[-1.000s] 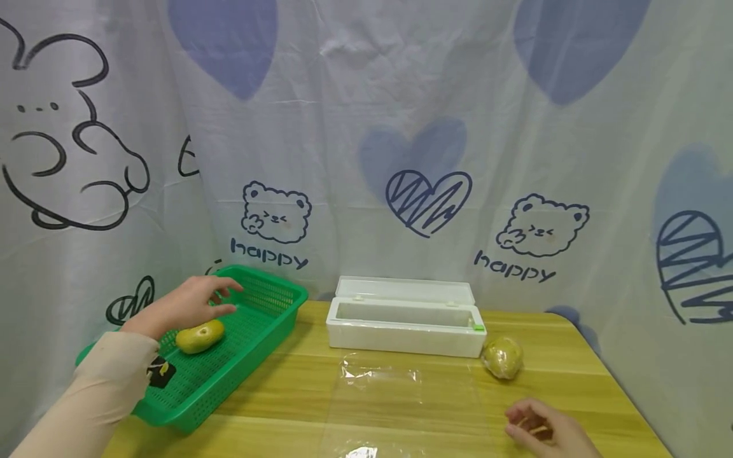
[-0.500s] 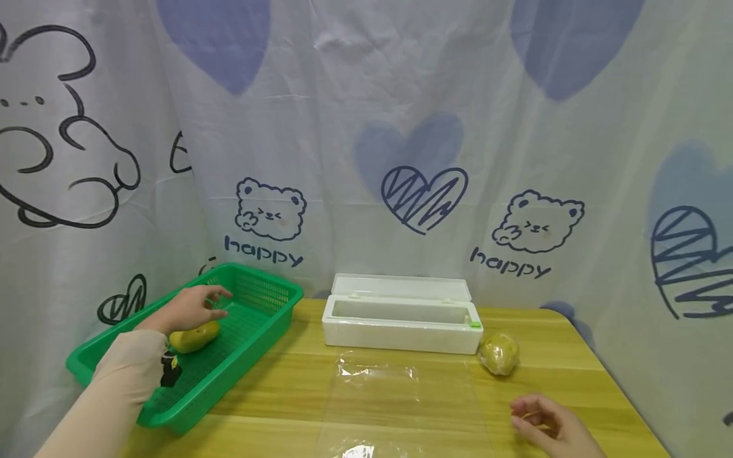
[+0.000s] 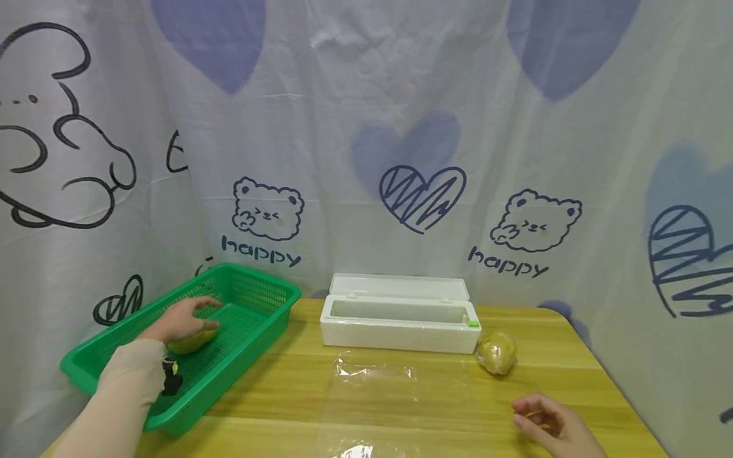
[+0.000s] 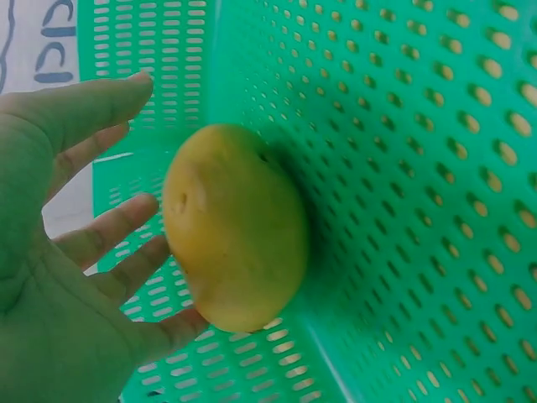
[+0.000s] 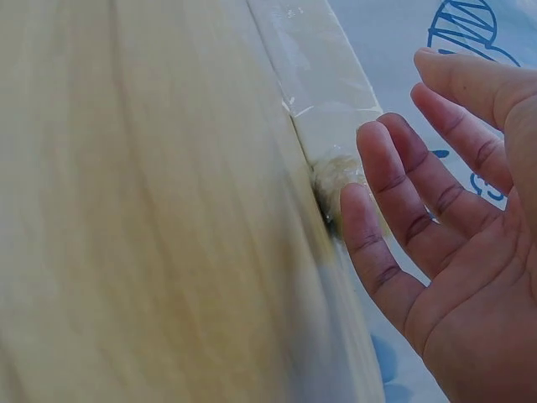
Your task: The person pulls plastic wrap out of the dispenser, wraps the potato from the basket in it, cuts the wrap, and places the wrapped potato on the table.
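With the yellow fruit (image 3: 191, 345) in the green basket (image 3: 258, 296) at eight o'clock in the head view, the spread, unladen left hand (image 3: 180, 320) would best curl evenly around the fruit's middle before lifting, while the right hand (image 3: 552, 425), loosely bent, holds nothing near five o'clock.

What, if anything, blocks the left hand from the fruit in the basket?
Nothing visible: the left hand is over the open-topped green basket, close beside the yellow fruit, with no object showing between them.
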`<state>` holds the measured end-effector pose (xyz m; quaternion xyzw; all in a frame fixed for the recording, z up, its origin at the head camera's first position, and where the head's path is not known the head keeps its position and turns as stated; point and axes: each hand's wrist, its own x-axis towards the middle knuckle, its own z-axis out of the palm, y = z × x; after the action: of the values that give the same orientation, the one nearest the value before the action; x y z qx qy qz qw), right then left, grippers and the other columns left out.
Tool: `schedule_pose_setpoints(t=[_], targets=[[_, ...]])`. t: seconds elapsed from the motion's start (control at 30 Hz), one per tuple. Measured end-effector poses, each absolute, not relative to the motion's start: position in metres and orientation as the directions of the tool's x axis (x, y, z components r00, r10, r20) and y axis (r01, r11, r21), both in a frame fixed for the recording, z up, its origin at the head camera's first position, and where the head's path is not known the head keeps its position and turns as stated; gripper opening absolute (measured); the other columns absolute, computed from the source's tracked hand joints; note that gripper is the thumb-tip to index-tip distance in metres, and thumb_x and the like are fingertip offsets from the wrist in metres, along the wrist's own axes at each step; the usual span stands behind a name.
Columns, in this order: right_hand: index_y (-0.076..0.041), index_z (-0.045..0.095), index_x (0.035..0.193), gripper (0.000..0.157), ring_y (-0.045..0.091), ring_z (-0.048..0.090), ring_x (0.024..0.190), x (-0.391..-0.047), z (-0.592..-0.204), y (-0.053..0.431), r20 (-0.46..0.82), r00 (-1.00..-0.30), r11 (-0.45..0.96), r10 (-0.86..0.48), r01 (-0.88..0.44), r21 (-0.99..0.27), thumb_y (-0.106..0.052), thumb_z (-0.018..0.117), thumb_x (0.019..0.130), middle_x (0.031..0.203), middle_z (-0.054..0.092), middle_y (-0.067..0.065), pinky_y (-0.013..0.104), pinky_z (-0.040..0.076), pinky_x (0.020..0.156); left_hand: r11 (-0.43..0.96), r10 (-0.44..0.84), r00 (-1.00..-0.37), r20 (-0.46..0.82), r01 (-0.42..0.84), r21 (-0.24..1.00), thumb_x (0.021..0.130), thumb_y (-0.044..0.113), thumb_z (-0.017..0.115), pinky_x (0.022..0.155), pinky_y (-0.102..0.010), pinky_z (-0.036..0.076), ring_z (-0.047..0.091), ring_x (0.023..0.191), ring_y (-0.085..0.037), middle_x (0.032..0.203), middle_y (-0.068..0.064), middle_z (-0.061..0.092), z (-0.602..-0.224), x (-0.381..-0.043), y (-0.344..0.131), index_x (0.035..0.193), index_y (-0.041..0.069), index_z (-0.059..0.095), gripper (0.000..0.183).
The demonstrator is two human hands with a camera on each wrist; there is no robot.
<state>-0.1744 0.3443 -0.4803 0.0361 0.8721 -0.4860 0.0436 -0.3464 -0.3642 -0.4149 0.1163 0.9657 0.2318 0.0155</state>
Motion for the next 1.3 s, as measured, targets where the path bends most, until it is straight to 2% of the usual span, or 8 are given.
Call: schedule_pose_setpoints(t=[0.2, 0.37, 0.53, 0.63, 0.77, 1.07, 1.3], targets=[[0.004, 0.068, 0.126, 0.037, 0.007, 0.068, 0.086, -0.173, -0.479, 0.348, -0.097, -0.995, 0.528, -0.007, 0.079, -0.846, -0.027, 0.07, 0.105, 0.115, 0.076, 0.011, 0.026, 0.059, 0.076, 0.885, 0.222, -0.975, -0.018, 0.194, 0.424, 0.099, 0.023, 0.075, 0.104, -0.082, 0.042, 0.04, 0.137, -0.071, 0.154, -0.047, 0.04, -0.42, -0.349, -0.369, 0.146, -0.006, 0.057, 0.058], [0.003, 0.068, 0.127, 0.037, 0.007, 0.067, 0.088, -0.173, -0.478, 0.348, -0.098, -0.995, 0.535, -0.012, 0.076, -0.841, -0.027, 0.07, 0.105, 0.116, 0.076, 0.011, 0.025, 0.058, 0.077, 0.895, 0.218, -0.975, -0.051, 0.178, 0.408, 0.097, 0.019, 0.073, 0.099, -0.079, 0.047, 0.046, 0.131, -0.071, 0.148, -0.049, 0.045, -0.422, -0.349, -0.371, 0.144, -0.006, 0.057, 0.056], [0.002, 0.069, 0.127, 0.036, 0.007, 0.068, 0.089, -0.172, -0.479, 0.346, -0.096, -0.995, 0.539, -0.015, 0.073, -0.839, -0.027, 0.071, 0.105, 0.117, 0.076, 0.011, 0.025, 0.058, 0.077, 0.892, 0.207, -0.974, -0.092, 0.149, 0.427, 0.09, 0.012, 0.069, 0.087, -0.06, 0.054, 0.058, 0.114, -0.055, 0.142, -0.047, 0.05, -0.427, -0.349, -0.374, 0.142, -0.004, 0.06, 0.056], [0.001, 0.069, 0.126, 0.037, 0.007, 0.068, 0.088, -0.172, -0.479, 0.346, -0.103, -0.995, 0.543, -0.009, 0.082, -0.835, -0.029, 0.071, 0.105, 0.117, 0.076, 0.01, 0.025, 0.058, 0.077, 0.881, 0.199, -0.975, -0.094, 0.136, 0.453, 0.087, 0.007, 0.067, 0.079, -0.047, 0.051, 0.058, 0.101, -0.041, 0.14, -0.045, 0.052, -0.428, -0.349, -0.375, 0.142, -0.004, 0.061, 0.057], [0.0, 0.07, 0.126, 0.036, 0.007, 0.068, 0.088, -0.171, -0.48, 0.346, -0.101, -0.995, 0.549, -0.01, 0.079, -0.832, -0.029, 0.071, 0.105, 0.116, 0.076, 0.009, 0.025, 0.058, 0.076, 0.877, 0.19, -0.978, -0.09, 0.127, 0.463, 0.083, 0.002, 0.064, 0.074, -0.039, 0.047, 0.054, 0.093, -0.034, 0.136, -0.043, 0.055, -0.429, -0.349, -0.375, 0.144, -0.003, 0.06, 0.061], [-0.001, 0.071, 0.123, 0.034, 0.008, 0.068, 0.087, -0.172, -0.479, 0.345, -0.103, -0.995, 0.573, -0.007, 0.081, -0.815, -0.029, 0.072, 0.104, 0.113, 0.076, 0.007, 0.025, 0.057, 0.075, 0.887, 0.191, -0.977, -0.093, 0.131, 0.442, 0.084, 0.005, 0.066, 0.074, -0.04, 0.047, 0.054, 0.094, -0.036, 0.132, -0.043, 0.056, -0.432, -0.348, -0.376, 0.144, -0.004, 0.058, 0.062], [-0.005, 0.072, 0.123, 0.034, 0.011, 0.067, 0.089, -0.175, -0.48, 0.342, -0.137, -0.989, 0.602, 0.061, 0.146, -0.785, -0.033, 0.072, 0.104, 0.111, 0.076, 0.001, 0.025, 0.056, 0.076, 0.889, 0.177, -0.978, -0.107, 0.112, 0.444, 0.084, 0.008, 0.066, 0.075, -0.042, 0.048, 0.055, 0.098, -0.039, 0.138, -0.045, 0.051, -0.429, -0.347, -0.375, 0.146, -0.004, 0.057, 0.064]])
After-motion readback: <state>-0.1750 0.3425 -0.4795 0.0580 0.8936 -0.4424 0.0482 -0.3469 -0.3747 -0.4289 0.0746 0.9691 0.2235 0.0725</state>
